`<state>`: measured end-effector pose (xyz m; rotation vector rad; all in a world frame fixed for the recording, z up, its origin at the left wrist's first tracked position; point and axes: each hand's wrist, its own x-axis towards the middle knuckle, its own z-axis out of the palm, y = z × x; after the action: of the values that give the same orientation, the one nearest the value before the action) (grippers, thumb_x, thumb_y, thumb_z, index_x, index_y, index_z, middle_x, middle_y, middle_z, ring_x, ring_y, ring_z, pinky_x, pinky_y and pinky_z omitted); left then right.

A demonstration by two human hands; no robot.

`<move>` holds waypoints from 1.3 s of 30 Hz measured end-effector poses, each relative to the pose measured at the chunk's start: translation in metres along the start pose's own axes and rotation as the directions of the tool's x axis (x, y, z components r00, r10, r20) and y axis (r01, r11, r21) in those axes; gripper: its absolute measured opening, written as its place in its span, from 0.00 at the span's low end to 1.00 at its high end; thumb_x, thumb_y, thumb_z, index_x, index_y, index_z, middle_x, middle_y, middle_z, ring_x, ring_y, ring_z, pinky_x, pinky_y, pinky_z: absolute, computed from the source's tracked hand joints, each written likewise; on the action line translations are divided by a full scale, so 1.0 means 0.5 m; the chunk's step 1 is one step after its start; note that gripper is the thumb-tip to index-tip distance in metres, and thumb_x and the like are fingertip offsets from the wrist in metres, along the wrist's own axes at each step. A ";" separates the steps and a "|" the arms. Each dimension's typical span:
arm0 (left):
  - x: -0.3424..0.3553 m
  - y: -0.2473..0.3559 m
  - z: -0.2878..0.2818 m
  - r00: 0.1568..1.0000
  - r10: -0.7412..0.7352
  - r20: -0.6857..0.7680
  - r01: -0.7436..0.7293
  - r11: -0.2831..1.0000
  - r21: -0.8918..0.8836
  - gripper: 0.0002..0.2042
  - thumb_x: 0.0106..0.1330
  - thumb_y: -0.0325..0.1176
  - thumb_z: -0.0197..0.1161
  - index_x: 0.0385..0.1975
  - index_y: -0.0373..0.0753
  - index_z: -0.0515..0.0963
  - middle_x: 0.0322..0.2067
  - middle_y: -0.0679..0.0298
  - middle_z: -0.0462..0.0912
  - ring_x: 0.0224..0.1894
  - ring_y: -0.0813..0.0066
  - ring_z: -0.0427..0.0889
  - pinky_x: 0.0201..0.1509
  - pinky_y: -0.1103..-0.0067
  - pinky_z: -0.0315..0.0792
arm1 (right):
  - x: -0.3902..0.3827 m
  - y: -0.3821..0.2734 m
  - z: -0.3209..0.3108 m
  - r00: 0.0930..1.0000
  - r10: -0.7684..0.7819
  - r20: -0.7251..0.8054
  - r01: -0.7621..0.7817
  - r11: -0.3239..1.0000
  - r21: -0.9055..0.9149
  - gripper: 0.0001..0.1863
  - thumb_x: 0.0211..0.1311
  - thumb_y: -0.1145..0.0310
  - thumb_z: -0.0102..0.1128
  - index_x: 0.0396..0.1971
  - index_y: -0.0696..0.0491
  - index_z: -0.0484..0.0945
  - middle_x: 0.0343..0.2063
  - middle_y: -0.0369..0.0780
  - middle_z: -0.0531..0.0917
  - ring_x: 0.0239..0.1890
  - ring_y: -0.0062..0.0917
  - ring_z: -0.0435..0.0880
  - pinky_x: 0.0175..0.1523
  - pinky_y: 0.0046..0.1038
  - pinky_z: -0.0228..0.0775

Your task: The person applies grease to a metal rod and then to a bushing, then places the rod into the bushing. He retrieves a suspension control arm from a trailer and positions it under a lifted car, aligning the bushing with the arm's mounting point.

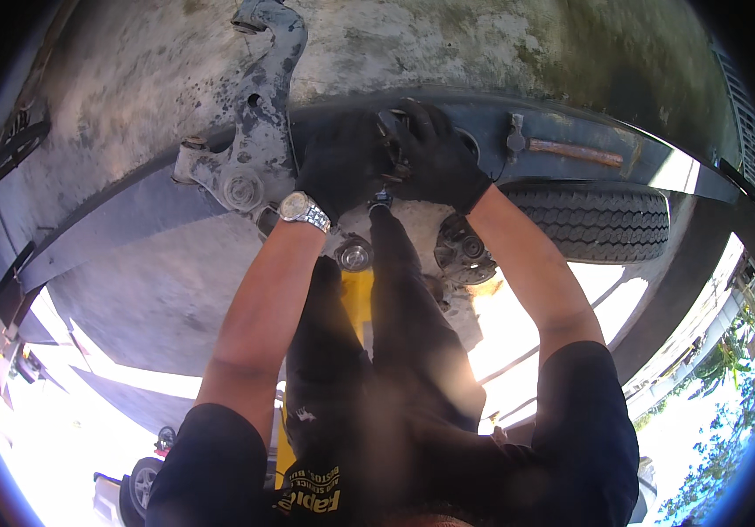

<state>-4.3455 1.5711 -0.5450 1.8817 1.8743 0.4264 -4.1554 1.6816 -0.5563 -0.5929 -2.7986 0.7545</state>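
Observation:
Both my hands wear black gloves and meet at a dark, greasy metal part [391,139], whose exact kind I cannot make out. My right hand [437,156] is closed round it from the right, fingers curled over its top. From the left, my left hand [341,162] closes against the same part; shadow hides most of its fingers. A silver watch [304,211] sits on my left wrist. Just left of that hand lies a worn grey suspension control arm [250,140] with a round joint at its lower end.
A hammer [575,151] with a wooden handle lies on the dark metal beam [641,154] at right. Below it is a black tyre [593,224]. A greasy hub-like part [465,250] and a round metal piece [354,255] lie near my legs. Stained concrete [483,44] stretches beyond.

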 end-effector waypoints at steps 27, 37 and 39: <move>0.089 -0.018 0.024 0.991 0.127 -0.042 -0.132 0.983 -0.124 0.36 0.63 0.38 0.70 0.73 0.41 0.66 0.68 0.48 0.72 0.69 0.47 0.72 0.73 0.58 0.68 | -0.172 -0.043 -0.168 0.894 0.130 -0.429 0.099 0.876 0.473 0.47 0.59 0.50 0.78 0.72 0.56 0.64 0.66 0.54 0.72 0.69 0.48 0.73 0.69 0.46 0.71; 0.157 0.039 0.053 0.985 -0.078 -0.157 0.059 0.990 -0.125 0.41 0.61 0.45 0.75 0.73 0.40 0.66 0.63 0.46 0.76 0.66 0.45 0.75 0.70 0.58 0.71 | -0.253 0.044 -0.134 0.883 0.092 -0.460 -0.101 0.995 0.006 0.61 0.47 0.47 0.85 0.75 0.55 0.56 0.70 0.56 0.64 0.69 0.56 0.70 0.70 0.55 0.69; 0.094 0.055 0.042 0.983 -0.070 -0.170 0.055 0.994 -0.097 0.50 0.53 0.49 0.81 0.75 0.39 0.62 0.67 0.42 0.71 0.69 0.42 0.71 0.72 0.55 0.68 | -0.247 0.106 -0.124 0.938 0.057 -0.343 -0.041 0.998 0.054 0.59 0.47 0.47 0.85 0.73 0.56 0.58 0.71 0.55 0.64 0.70 0.55 0.69 0.71 0.56 0.68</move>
<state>-4.3096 1.6166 -0.5533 1.7697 1.9824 0.6625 -4.0094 1.6988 -0.5396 -0.7128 -2.4468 0.6499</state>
